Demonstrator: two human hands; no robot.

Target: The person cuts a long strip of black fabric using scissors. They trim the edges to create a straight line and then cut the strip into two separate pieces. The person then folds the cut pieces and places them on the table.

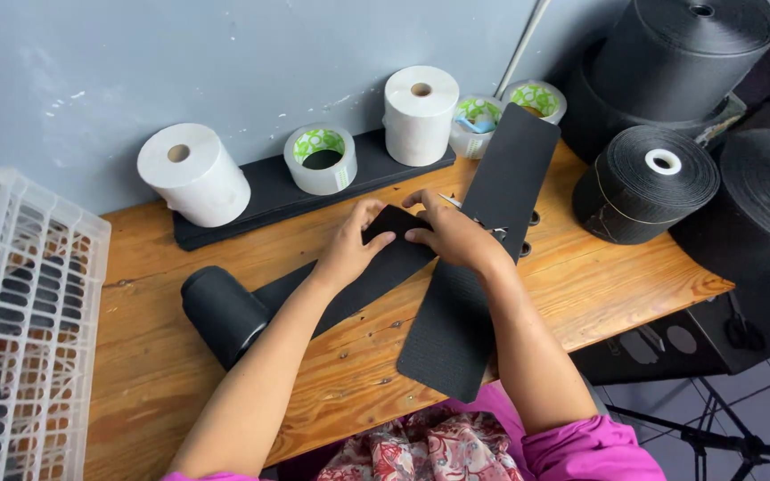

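Where the two hands meet at the middle of the wooden table (599, 276), we see them pressing on the free end of a black strip (383, 258) that runs off a small black roll (223, 313) lying near the left. The left hand (349, 245) lies on the strip with fingers curled and the thumb tip pressed onto the cloth; it pinches the strip's end rather than lying flat. The right hand (449, 233) is bent over the same end, fingertips down on it, and a pair of scissors (490, 228) shows just behind it; whether that hand grips the scissors we cannot tell. Under the right hand a long flat black panel (479, 267) lies slantwise, its near end hanging over the table's near edge.

Along the far wall stand two white paper rolls (193, 174) on a dark strip, with clear tape rolls (321, 158) with green-printed cores between and to the right of them. To the far right we see several large black rolls (645, 183) of webbing. At the left edge stands a white plastic crate (20, 312).
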